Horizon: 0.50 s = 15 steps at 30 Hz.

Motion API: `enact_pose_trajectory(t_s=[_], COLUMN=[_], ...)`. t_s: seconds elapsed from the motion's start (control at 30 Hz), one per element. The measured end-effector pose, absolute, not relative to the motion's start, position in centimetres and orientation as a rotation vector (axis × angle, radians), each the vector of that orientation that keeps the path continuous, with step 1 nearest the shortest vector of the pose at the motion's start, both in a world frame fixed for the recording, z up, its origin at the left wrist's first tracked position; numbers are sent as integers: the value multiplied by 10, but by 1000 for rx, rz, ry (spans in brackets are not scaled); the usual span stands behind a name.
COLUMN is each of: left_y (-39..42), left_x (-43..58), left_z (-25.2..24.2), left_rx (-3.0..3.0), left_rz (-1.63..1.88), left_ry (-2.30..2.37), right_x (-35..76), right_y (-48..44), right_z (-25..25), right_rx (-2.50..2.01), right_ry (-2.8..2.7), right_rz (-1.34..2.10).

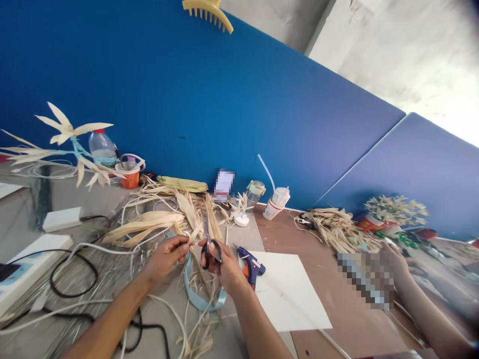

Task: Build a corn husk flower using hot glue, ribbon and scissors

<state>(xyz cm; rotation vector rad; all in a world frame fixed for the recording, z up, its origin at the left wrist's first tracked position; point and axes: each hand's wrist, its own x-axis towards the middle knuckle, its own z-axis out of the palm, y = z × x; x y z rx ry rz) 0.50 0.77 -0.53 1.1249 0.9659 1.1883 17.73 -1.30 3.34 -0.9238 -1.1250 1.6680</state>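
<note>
My left hand (169, 254) pinches a strip of dried corn husk (195, 234) above the grey table (112, 199). My right hand (220, 262) grips black-handled scissors (209, 249), blades pointing up at the husk strip, right beside the left fingers. A pile of dried husks (164, 217) lies just behind both hands. A light blue ribbon loop (202, 296) lies under my right wrist. A blue and orange glue gun (251, 267) rests to the right of my right hand.
A white sheet (292, 294) lies right of the glue gun. Black and white cables (75, 279) run at the left. A plastic bottle (102, 148), orange cup (129, 177), husk flower (71, 134) and paper cup (275, 203) stand along the blue partition. Another person's arm (422, 304) is at the right.
</note>
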Motion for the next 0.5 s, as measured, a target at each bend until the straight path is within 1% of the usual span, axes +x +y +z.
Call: enact_pose_trajectory(t_s=[0.5], left_y=[8], left_x=[8], left_z=[-8], left_rx=[1128], left_rz=[1123], left_ry=[954], right_x=[172], right_y=[-13], right_z=[27], right_rx=[-993], right_ry=[-1186], right_rz=[1581])
